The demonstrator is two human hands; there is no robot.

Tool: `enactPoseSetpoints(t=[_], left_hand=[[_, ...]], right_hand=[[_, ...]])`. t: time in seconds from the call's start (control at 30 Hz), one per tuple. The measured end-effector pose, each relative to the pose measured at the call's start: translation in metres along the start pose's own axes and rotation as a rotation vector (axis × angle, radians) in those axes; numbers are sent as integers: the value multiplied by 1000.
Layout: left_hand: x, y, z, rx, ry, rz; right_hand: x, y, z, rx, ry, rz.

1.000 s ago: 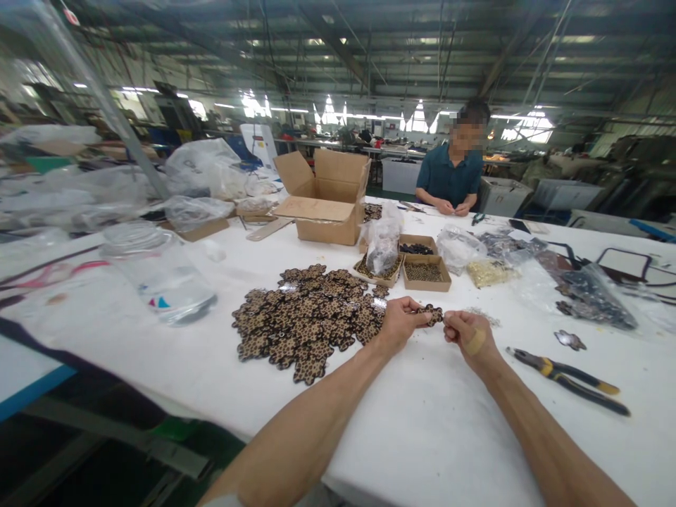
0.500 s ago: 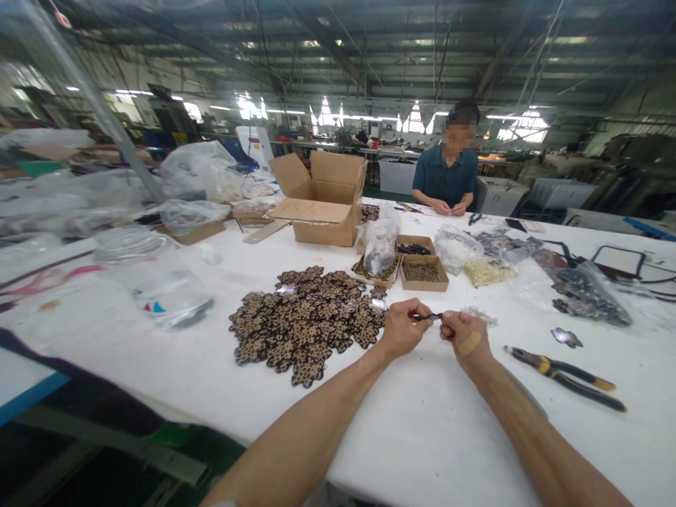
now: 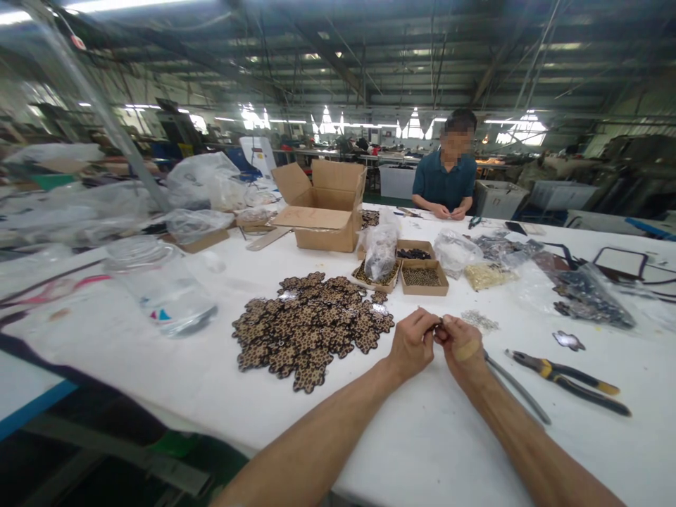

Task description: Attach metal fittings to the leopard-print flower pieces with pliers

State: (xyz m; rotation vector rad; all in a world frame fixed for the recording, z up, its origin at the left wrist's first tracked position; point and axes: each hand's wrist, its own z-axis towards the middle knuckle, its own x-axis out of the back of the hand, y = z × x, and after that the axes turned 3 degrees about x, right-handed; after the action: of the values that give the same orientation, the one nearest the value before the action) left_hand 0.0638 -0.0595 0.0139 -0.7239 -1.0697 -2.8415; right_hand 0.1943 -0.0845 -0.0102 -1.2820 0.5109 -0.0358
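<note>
My left hand (image 3: 412, 341) and my right hand (image 3: 460, 343) meet above the white table, fingertips pinched together. Between them is a small dark piece (image 3: 438, 326), mostly hidden by the fingers; its kind does not show. Left of my hands lies a heap of leopard-print, flower-shaped patches (image 3: 311, 327) with dark edges. A grey rod (image 3: 520, 391) lies partly behind my right forearm. Pliers with black and yellow handles (image 3: 567, 380) rest to the right, and a single shiny flower-shaped piece (image 3: 569, 341) lies beyond them. Small clear bits (image 3: 479, 321) are scattered just past my right hand.
Small cardboard trays of metal parts (image 3: 424, 277) and dark parts (image 3: 413, 250) stand ahead, near an open carton (image 3: 327, 229). A large clear jar (image 3: 161, 289) is at left. Plastic bags (image 3: 594, 292) lie at right. Across the table sits a person (image 3: 444, 179).
My hands have drawn closer together, and the thin dark piece that showed between them is now mostly covered by my fingers. More of the grey rod shows beside my right forearm.
</note>
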Motion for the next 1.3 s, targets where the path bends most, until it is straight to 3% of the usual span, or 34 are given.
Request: enactPoseSetpoints(t=[0.23, 0.47, 0.67, 0.93, 1.07, 1.3], left_hand=[[-4, -4, 0, -98, 131, 168], [5, -5, 2, -143, 83, 344], [10, -6, 5, -201, 22, 447], [7, -1, 6, -248, -39, 408], [-3, 5, -1, -126, 68, 289], [-24, 12, -14, 192, 336, 193]], right_hand=[[0, 9, -2, -16, 46, 83], [6, 4, -2, 2, 17, -117], [10, -10, -1, 0, -86, -227], [36, -45, 14, -25, -320, -538], [33, -44, 8, -6, -298, -533], [13, -14, -4, -17, -97, -419]])
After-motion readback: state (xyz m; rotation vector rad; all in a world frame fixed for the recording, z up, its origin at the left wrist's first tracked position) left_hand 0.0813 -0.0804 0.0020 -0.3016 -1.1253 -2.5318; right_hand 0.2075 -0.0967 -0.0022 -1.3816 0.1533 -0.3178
